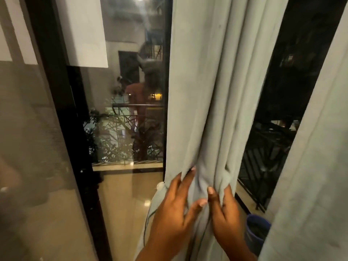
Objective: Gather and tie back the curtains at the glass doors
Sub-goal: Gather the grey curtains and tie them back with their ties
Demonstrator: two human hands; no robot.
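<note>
Both hands raised: left [174, 210], right [225, 213], fingers curled, pinching.

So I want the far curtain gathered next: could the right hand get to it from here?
Probably yes: the right hand grips the middle curtain, and nothing blocks the far curtain beside it.

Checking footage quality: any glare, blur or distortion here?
Head view: warm indoor light; the glass door mirrors a ceiling lamp and the room; wide-angle bends the door frame; both hands, left hand and right hand, and the gathered curtain look slightly soft.
</note>
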